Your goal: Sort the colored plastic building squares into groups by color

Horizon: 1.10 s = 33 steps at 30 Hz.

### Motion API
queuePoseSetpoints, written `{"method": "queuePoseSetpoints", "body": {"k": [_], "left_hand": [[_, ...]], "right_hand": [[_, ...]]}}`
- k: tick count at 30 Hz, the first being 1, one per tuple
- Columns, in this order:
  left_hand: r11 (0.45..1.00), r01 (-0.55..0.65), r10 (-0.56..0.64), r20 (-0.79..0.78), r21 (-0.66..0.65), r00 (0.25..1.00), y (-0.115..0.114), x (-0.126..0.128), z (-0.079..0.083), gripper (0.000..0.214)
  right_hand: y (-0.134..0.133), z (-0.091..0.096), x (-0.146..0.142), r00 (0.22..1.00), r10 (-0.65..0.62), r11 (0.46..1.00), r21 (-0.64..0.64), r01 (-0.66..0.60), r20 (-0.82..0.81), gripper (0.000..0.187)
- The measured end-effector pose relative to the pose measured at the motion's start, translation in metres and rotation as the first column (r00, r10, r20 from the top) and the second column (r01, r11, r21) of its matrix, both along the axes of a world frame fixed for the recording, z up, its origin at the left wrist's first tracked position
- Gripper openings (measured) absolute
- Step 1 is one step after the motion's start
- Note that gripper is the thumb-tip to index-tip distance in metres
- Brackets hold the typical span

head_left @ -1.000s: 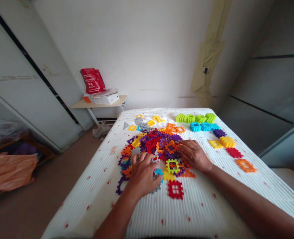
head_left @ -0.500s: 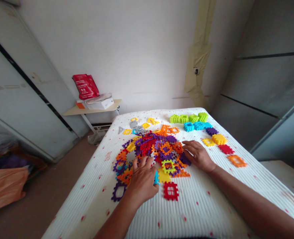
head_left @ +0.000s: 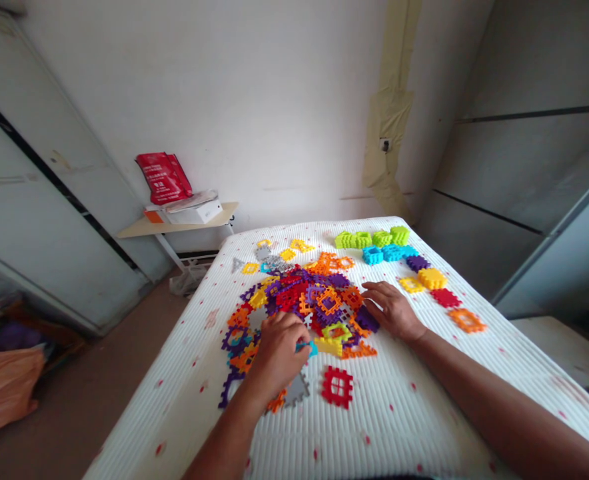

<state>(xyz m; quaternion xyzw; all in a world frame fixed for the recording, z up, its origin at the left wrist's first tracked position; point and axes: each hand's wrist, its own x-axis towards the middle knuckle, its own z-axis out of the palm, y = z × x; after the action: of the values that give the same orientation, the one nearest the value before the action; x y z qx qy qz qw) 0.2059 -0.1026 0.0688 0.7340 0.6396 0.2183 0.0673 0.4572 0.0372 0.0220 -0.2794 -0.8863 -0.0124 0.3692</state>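
A heap of colourful notched plastic building tiles [head_left: 292, 293] lies on the quilted bed cover. At its near side, my left hand [head_left: 283, 347] has its fingers curled, with a blue tile [head_left: 306, 349] pinched between thumb and forefinger. A yellow tile [head_left: 329, 347] lies tilted beside the blue one, and a green frame tile [head_left: 337, 332] rests behind it. Below the left hand lie a grey tile [head_left: 297, 389] and an orange piece [head_left: 276, 402]. My right hand [head_left: 394, 311] is open at the heap's right edge, fingers apart by a purple tile [head_left: 367, 320].
Stacks of green tiles [head_left: 372, 238] and blue tiles [head_left: 389, 253] stand at the back right. Yellow [head_left: 432, 278], red [head_left: 445, 298] and orange [head_left: 468, 320] groups follow toward me. A red window tile [head_left: 338, 387] lies in front. Left of the bed stands a small table [head_left: 184, 225].
The left hand has closed on the blue tile and tilted it. A grey tile and an orange piece now show below that hand. The right hand stays by the purple tile.
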Motion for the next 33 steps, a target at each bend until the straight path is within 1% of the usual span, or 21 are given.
{"method": "queuePoseSetpoints", "body": {"k": [3, 6, 8, 13, 16, 18, 21, 23, 25, 27, 29, 31, 33], "left_hand": [[0.999, -0.047, 0.044, 0.201, 0.009, 0.979, 0.008, -0.007, 0.0, 0.008], [0.993, -0.116, 0.109, 0.417, -0.007, 0.902, 0.016, -0.015, -0.003, 0.009], [0.991, -0.134, 0.125, 0.483, -0.017, 0.867, 0.02, -0.019, -0.005, 0.011], [0.988, -0.156, 0.138, 0.485, -0.004, 0.863, 0.026, -0.023, -0.008, 0.013], [0.988, -0.154, 0.133, 0.49, 0.002, 0.862, 0.027, -0.022, -0.01, 0.014], [0.99, -0.143, 0.123, 0.495, 0.003, 0.86, 0.027, -0.022, -0.011, 0.015], [0.994, -0.107, 0.091, 0.503, 0.002, 0.86, 0.027, -0.019, -0.008, 0.014], [0.998, -0.069, 0.057, 0.513, 0.003, 0.856, 0.027, -0.016, -0.003, 0.014], [1.0, -0.028, 0.017, 0.54, 0.012, 0.842, 0.026, -0.013, 0.002, 0.014], [1.0, -0.002, -0.009, 0.599, 0.017, 0.801, 0.027, -0.01, 0.005, 0.014], [1.0, -0.009, 0.015, 0.694, -0.012, 0.719, 0.028, -0.008, 0.005, 0.015], [0.997, -0.044, 0.075, 0.787, -0.06, 0.612, 0.03, -0.008, 0.004, 0.018], [0.992, -0.087, 0.122, 0.838, -0.089, 0.533, 0.034, -0.007, 0.004, 0.021]], "right_hand": [[0.001, -0.002, 0.001, 1.0, -0.008, 1.0, -0.01, 0.008, 0.005, 0.024], [0.003, -0.005, 0.002, 1.0, -0.016, 1.0, -0.018, 0.016, 0.011, 0.024], [0.004, -0.006, 0.002, 1.0, -0.021, 1.0, -0.019, 0.021, 0.018, 0.024], [0.0, -0.001, 0.0, 1.0, -0.008, 1.0, -0.008, 0.008, 0.002, 0.025], [-0.012, 0.008, -0.009, 0.998, 0.05, 0.999, -0.002, -0.05, -0.035, 0.026], [-0.023, 0.013, -0.019, 0.994, 0.108, 0.994, 0.005, -0.108, -0.031, 0.03], [-0.036, 0.019, -0.036, 0.982, 0.186, 0.982, 0.035, -0.188, 0.041, 0.038], [-0.042, 0.021, -0.046, 0.974, 0.197, 0.979, 0.032, -0.202, 0.107, 0.045], [-0.045, 0.023, -0.054, 0.966, 0.191, 0.981, -0.007, -0.192, 0.172, 0.052], [-0.045, 0.024, -0.057, 0.957, 0.191, 0.982, -0.051, -0.184, 0.22, 0.057], [-0.044, 0.025, -0.058, 0.954, 0.191, 0.981, -0.072, -0.179, 0.231, 0.059], [-0.042, 0.024, -0.055, 0.964, 0.182, 0.983, -0.068, -0.172, 0.193, 0.057], [-0.041, 0.023, -0.052, 0.977, 0.18, 0.983, -0.052, -0.175, 0.112, 0.05]]}}
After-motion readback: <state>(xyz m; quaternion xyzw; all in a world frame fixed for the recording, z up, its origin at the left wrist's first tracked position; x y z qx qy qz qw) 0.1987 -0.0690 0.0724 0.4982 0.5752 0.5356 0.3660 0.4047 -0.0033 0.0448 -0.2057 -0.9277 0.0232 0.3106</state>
